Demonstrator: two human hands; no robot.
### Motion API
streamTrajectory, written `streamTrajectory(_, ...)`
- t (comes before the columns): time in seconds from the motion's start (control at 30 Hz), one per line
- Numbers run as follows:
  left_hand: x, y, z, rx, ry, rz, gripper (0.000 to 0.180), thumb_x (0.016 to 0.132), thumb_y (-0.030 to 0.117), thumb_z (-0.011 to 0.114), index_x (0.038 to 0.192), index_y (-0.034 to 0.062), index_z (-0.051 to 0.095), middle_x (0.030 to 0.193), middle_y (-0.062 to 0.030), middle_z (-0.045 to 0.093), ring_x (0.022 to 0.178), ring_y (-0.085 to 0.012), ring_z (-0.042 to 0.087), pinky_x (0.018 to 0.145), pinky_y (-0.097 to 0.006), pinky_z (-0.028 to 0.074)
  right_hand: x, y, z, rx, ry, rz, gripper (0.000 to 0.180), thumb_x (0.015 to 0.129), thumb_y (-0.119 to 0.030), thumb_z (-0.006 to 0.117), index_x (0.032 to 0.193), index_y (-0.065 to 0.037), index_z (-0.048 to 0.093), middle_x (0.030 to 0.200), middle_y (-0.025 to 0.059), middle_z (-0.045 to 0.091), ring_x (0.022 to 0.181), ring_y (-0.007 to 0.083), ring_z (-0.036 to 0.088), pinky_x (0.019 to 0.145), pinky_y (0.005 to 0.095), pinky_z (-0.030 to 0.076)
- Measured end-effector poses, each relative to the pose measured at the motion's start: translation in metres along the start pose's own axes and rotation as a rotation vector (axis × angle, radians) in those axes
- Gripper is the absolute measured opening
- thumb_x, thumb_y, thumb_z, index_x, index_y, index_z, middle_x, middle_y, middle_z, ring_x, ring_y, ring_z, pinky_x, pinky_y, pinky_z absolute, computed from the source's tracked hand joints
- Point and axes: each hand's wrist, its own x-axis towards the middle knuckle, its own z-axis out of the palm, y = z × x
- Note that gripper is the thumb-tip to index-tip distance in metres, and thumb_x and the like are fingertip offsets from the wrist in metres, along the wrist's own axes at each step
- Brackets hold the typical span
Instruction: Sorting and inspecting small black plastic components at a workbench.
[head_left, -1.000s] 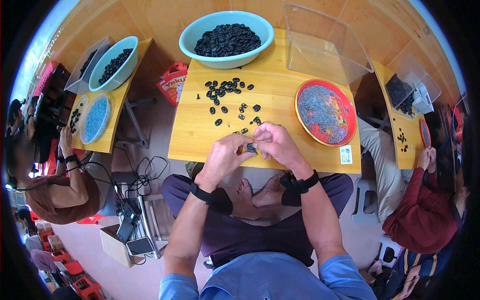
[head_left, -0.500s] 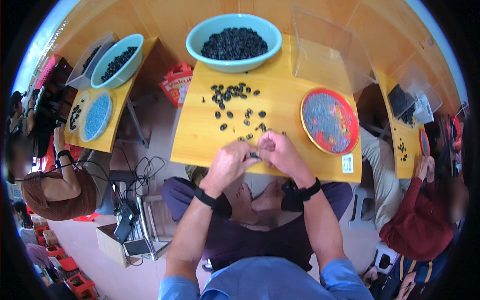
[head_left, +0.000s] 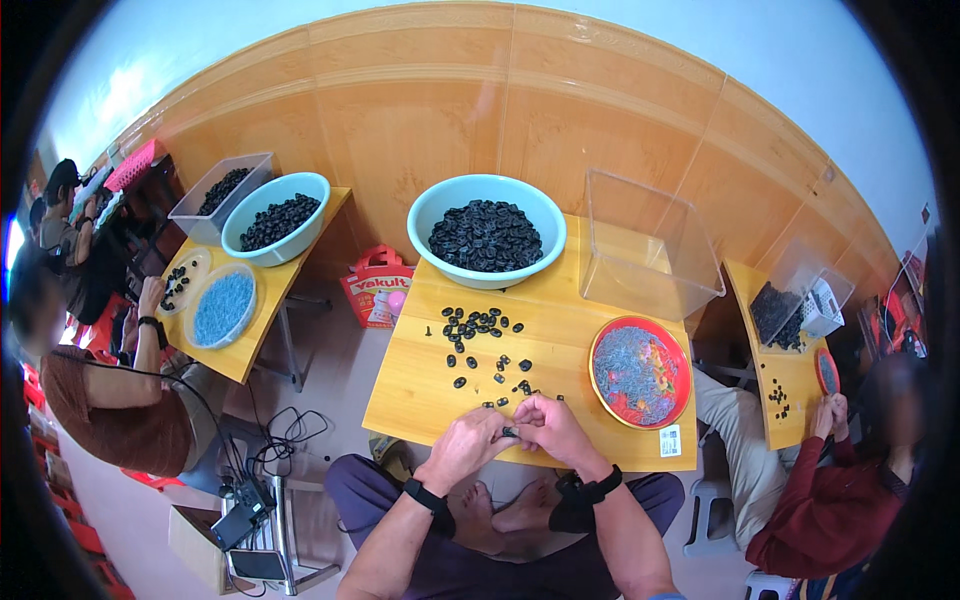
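Close together over the table's front edge, both of my hands work on one small black piece point(head_left: 511, 432). My left hand point(head_left: 468, 442) pinches it from one side, and the fingers of my right hand point(head_left: 552, 428) close on it from the other. Its exact kind is mostly hidden by my fingertips. Just beyond them, several small black oval parts point(head_left: 470, 326) lie loose on the yellow table point(head_left: 420, 400). To the right of my hands, a red round tray point(head_left: 686, 385) holds many thin grey pieces point(head_left: 632, 368).
A light-blue basin point(head_left: 415, 222) full of black parts stands at the table's back, beside a clear plastic box point(head_left: 650, 245). People sit at side tables left point(head_left: 215, 360) and right point(head_left: 745, 340). Cables point(head_left: 285, 440) and a metal stand point(head_left: 290, 540) are on the left floor.
The view has tilted up, so the table sits lower and more wall shows. My hands stay together on the small black piece.
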Motion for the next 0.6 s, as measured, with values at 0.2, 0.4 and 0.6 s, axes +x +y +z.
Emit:
streamTrajectory(0.2,0.007,-0.014,0.003,-0.424,0.273,-0.271,0.024,0.089,0.014,0.071,0.110,0.0033,0.064,0.071,-0.0041,0.061,0.064,-0.0118,0.058,0.062,-0.027,0.049,0.020,-0.057,-0.036,-0.325,-0.145,0.056,0.012,0.089,-0.006,0.063,0.099,0.001,0.066,0.075,0.0064,0.067,0.062,0.0122,0.066,0.056,0.0264,0.054)
streamTrajectory(0.4,0.024,-0.018,-0.001,-0.625,0.733,-0.430,0.018,0.096,0.008,0.061,0.110,-0.0022,0.061,0.077,0.0000,0.061,0.068,-0.0048,0.053,0.063,-0.022,0.045,0.071,-0.134,-0.026,-0.090,0.383,-0.589,0.016,0.088,-0.005,0.063,0.103,-0.001,0.067,0.075,0.0008,0.066,0.067,0.0096,0.063,0.062,0.0245,0.052)
streamTrajectory(0.6,0.018,-0.023,0.000,-0.634,0.779,-0.406,0.017,0.094,0.003,0.061,0.110,-0.0026,0.060,0.082,0.0001,0.061,0.071,-0.0039,0.051,0.064,-0.020,0.043,0.064,-0.080,-0.012,-0.748,0.166,-0.357,0.017,0.081,-0.005,0.063,0.095,-0.004,0.072,0.079,0.0127,0.071,0.068,0.0274,0.068,0.067,0.0361,0.053)
